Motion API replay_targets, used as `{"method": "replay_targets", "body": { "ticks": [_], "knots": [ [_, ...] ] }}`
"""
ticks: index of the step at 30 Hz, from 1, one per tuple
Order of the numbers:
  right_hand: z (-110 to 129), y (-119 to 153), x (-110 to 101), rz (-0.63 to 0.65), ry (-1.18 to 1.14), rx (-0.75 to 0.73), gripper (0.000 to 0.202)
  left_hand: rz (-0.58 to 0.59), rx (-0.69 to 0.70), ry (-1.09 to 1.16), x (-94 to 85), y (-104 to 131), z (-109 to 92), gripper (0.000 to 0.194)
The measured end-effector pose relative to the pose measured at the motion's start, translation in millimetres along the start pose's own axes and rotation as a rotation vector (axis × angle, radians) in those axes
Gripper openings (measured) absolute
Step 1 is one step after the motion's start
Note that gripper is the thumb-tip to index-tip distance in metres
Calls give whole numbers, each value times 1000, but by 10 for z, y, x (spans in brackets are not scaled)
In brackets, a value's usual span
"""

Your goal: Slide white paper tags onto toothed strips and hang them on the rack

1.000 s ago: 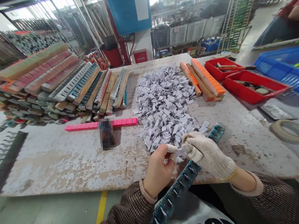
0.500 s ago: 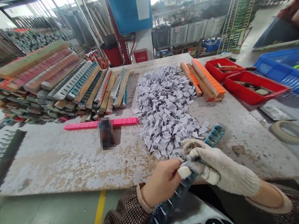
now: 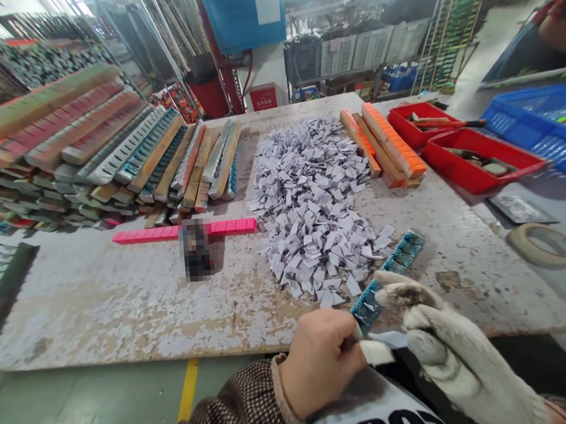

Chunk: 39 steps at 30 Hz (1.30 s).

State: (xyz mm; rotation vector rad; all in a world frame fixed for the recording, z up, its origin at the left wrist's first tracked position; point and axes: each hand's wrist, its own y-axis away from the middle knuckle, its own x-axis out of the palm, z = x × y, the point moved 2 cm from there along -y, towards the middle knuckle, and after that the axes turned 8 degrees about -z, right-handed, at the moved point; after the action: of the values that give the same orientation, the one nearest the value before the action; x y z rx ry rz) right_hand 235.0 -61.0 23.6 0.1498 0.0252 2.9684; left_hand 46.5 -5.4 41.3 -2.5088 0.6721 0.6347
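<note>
1. Head view: the left hand (image 3: pixel 325 361), bare with a white finger cover (image 3: pixel 376 353), is curled nearly into a fist, closed at the left end of a white piece (image 3: pixel 393 340).
2. The right hand (image 3: pixel 450 345), gloved, is partly closed, fingers bent at the piece's right end; its exact grip is hidden.
3. The teal strip (image 3: pixel 402 254) slants from far right to near left, just beyond the hands, its near end hidden.
4. White chips (image 3: pixel 315 197) lie heaped left of it on the table (image 3: pixel 138 299), near a pink bar (image 3: pixel 230 227).
</note>
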Motion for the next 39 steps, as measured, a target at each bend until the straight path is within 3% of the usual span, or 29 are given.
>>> {"method": "replay_targets", "body": {
  "ticks": [2,5,8,11,14,16,19,23,31,39],
  "knots": [
    [-93,15,7,-25,-40,21,38,-34,52,-85,-2,7,28,56],
    [-246,31,59,22,-21,9,39,95,164,-29,20,38,-14,46],
    [-317,43,102,46,191,-209,35,181,177,74,65,70,-20,36],
    [-271,10,15,-42,578,-481,30,162,127,-13,98,69,61,32],
    [-157,-163,-268,-118,797,-610,18,166,58,-174,56,60,154,25],
    [-90,-344,-503,-142,874,-657,10,199,-22,-247,-4,76,202,34],
    [-52,-597,-735,-116,1037,-744,10,288,-150,-283,-69,146,257,35],
    [-66,-753,-737,-1,1292,-891,12,375,-274,-219,-64,241,316,40],
    [-66,-894,-747,147,1327,-848,19,411,-349,-129,-44,253,361,40],
    [-28,-992,-767,259,1335,-744,21,507,-358,-195,1,224,363,45]
  ]
}}
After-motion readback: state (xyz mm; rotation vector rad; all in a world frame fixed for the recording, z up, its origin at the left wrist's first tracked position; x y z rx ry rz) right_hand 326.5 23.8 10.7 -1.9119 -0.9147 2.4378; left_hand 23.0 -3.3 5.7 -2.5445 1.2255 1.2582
